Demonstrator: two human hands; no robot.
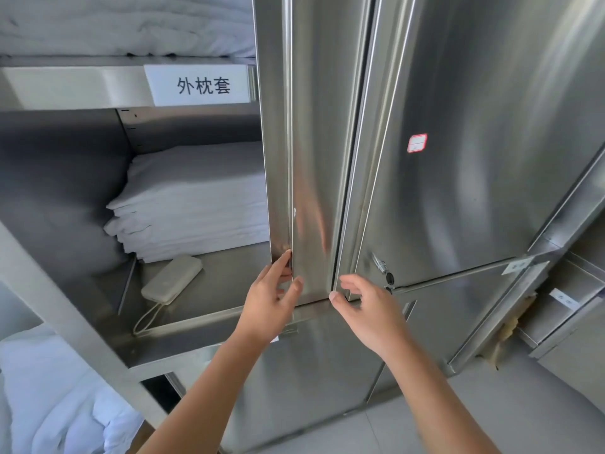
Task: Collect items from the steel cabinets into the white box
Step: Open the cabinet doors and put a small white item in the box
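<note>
1. Left hand (271,296) pinches the steel cabinet door (314,158) at its left edge, near the bottom
2. Right hand (366,309), fingers loosely spread, holds nothing beside that door
3. Folded white linens (196,198) and a power bank (172,278) lie on the open shelf (222,283)

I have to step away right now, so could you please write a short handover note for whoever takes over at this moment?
Left hand: pinches the lower edge of the steel door.
Right hand: fingers relaxed at the door's bottom corner, holding nothing.
Things: folded white linen is stacked on the shelf, with a white power bank and its cord in front. The white box is not in view.
Done: nothing visibly collected.
Left: take the items and put them in the box.
</note>
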